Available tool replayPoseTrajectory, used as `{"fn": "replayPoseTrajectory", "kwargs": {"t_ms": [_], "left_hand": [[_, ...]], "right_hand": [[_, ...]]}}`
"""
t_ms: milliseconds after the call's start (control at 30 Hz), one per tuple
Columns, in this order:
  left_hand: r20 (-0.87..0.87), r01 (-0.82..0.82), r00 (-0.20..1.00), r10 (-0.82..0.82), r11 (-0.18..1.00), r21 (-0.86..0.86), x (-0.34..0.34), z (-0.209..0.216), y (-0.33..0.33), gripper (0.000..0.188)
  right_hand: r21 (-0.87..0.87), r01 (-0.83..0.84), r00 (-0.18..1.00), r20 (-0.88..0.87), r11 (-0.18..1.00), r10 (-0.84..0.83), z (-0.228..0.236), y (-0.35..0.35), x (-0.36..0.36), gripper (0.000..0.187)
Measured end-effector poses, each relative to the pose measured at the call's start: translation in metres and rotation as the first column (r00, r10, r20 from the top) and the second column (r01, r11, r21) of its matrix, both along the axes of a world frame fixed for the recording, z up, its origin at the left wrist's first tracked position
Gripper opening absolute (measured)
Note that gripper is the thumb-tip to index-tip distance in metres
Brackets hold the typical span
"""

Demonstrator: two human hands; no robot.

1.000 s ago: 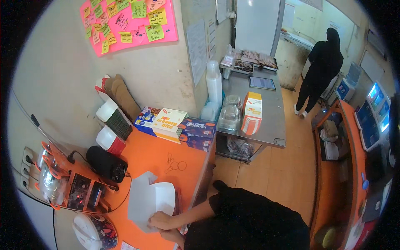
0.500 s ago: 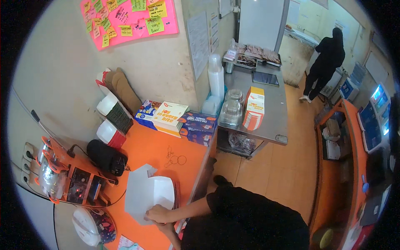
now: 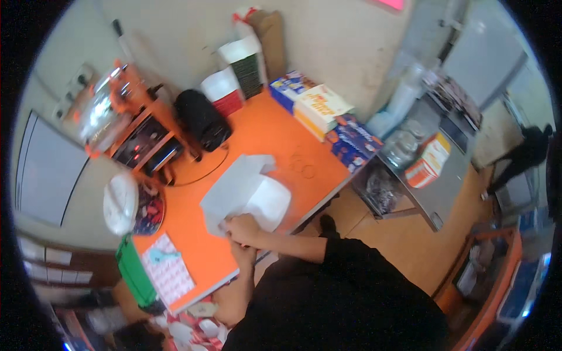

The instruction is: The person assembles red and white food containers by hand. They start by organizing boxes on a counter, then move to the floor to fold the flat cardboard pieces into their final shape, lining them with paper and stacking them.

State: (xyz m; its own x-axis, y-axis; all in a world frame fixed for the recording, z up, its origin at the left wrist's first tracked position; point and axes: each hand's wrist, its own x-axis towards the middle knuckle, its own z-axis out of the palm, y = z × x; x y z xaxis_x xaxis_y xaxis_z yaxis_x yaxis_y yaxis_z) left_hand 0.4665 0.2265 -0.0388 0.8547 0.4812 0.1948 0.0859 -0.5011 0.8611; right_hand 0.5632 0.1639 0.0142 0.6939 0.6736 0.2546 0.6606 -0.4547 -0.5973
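Fingers [image 3: 230, 224] of the right hand [image 3: 245, 230] are curled closed around the near corner of a white paper box [image 3: 274, 202], at the edge where its raised lid flap [image 3: 230, 186] meets the body. The box sits on the orange table [image 3: 206, 250], open, its pale inside facing up; most of it lies beyond the fingertips, the hollow body ahead and to the right of them, the flap spreading ahead and to the left. The left hand [image 3: 242, 251] comes up from beneath, just below the right and touching it, near the same corner. Its fingers are mostly hidden and the picture is blurred, so I cannot tell whether they grip the card or only steady it.

Past the box, thin dark loops [image 3: 305, 171] lie on the tabletop, with blue cartons [image 3: 353, 143] at the far right edge. A black rounded device [image 3: 202, 119] stands farther back on the left. Toward the near left corner lies a pink patterned sheet [image 3: 170, 274] bearing a light blue item [image 3: 162, 255].
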Motion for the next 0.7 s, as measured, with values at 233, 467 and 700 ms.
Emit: {"fn": "replayPoseTrajectory", "kwargs": {"t_ms": [233,467,700], "left_hand": [[0.012,-0.015,1.0,0.025,0.859,-0.511,-0.005,0.015,-0.014,0.084],[-0.134,-0.062,0.989,0.058,0.998,-0.021,-0.001,0.003,0.014,0.059],[-0.016,-0.5,0.858,0.514,0.827,-0.255,0.067,-0.015,0.006,0.046]], "right_hand": [[-0.173,-0.016,0.987,-0.161,0.985,-0.012,0.004,-0.009,0.002,0.037],[-0.142,0.644,0.76,0.235,0.752,-0.606,0.025,-0.088,0.088,0.039],[-0.244,0.302,0.953,0.036,0.922,-0.302,-0.02,-0.101,0.102,0.025]]}}
